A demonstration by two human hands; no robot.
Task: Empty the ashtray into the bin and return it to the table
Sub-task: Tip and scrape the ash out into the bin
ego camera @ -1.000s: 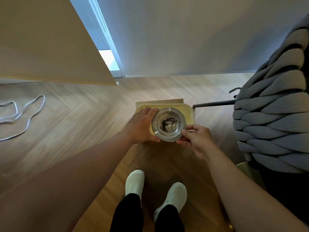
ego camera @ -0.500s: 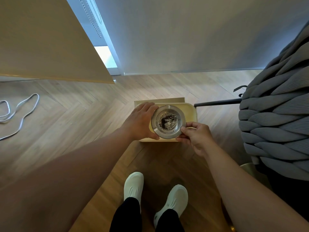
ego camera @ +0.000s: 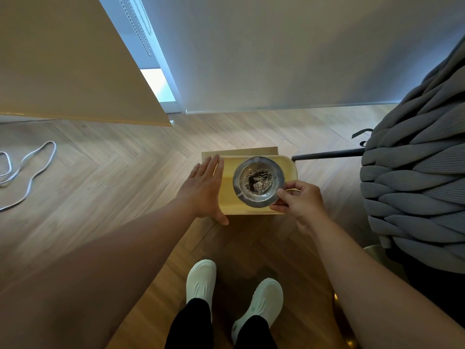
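The right hand [ego camera: 300, 201] pinches the near-right rim of the metal ashtray [ego camera: 258, 181] — ash inside — held over the yellow bin [ego camera: 227, 195], whose interior it largely hides. The left hand [ego camera: 205, 191] is spread flat, empty, at the bin's left edge — contact unclear.

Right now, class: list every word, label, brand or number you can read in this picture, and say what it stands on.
None: no readable text on the ashtray, the bin, the shoes, the cable or the grey throw.
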